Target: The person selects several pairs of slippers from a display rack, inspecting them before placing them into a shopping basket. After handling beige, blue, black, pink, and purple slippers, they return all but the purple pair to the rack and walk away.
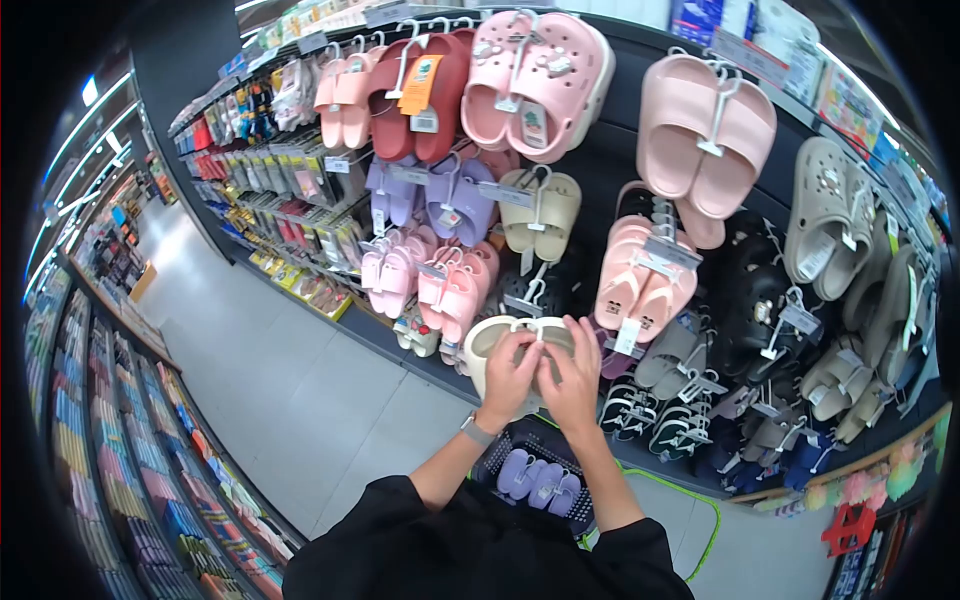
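Note:
In front of the lower rack I hold a pair of cream slippers (484,345) joined by a white plastic hanger. My left hand (508,380) is closed on the near side, its fingers at the hanger in the middle. My right hand (572,378) grips the other slipper, the fingertips of both hands close together. Much of the pair is hidden behind my fingers. Below my hands, a dark basket (488,465) contains purple slippers (540,482).
Hanging slippers surround my hands: pink clogs (540,80) above, pink sandals (645,275) to the right, pink slippers (455,290) to the left. A green cart frame (716,530) stands low at the right. A stocked shelf (130,440) lines the aisle's left side.

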Demonstrator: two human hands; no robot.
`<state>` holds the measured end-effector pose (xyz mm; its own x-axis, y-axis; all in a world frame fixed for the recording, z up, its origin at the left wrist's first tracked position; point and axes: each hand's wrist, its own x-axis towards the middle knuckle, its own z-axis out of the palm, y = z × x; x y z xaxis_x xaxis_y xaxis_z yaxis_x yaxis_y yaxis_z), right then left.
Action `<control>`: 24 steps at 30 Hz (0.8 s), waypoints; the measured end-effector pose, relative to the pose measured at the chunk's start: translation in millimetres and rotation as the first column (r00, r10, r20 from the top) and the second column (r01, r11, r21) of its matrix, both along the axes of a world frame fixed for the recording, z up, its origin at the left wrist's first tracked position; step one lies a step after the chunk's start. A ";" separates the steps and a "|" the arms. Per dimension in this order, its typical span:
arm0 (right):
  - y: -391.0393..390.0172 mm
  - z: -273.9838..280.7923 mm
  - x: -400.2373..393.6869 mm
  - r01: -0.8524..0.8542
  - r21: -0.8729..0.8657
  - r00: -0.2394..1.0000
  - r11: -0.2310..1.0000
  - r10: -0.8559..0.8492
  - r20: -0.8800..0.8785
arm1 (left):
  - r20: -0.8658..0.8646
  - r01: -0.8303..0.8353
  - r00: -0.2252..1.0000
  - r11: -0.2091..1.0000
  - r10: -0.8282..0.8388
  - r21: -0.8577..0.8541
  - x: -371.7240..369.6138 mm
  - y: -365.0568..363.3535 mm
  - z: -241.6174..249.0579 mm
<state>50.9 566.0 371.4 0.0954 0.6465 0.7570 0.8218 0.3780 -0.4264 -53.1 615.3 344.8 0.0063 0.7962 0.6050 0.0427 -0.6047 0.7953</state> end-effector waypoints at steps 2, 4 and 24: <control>13.5 -2.4 -6.3 0.008 -0.008 1.000 1.000 -0.008 -0.030 | -0.008 0.006 1.000 1.000 -0.006 0.006 -3.8 13.0 5.2; 30.8 -2.2 -13.9 0.011 0.012 0.999 1.000 -0.010 -0.039 | 0.001 0.035 0.999 0.999 -0.035 0.004 -7.5 26.5 13.9; 262.1 -33.7 -27.1 0.331 0.002 0.909 0.944 -0.319 -0.269 | -0.434 0.223 0.892 0.957 -0.123 0.188 -60.2 265.6 11.7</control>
<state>23.9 828.1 337.7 0.4922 0.5107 0.7049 0.7645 0.1336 -0.6307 -113.3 880.9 356.5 0.4206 0.6008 0.6798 0.2149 -0.7940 0.5687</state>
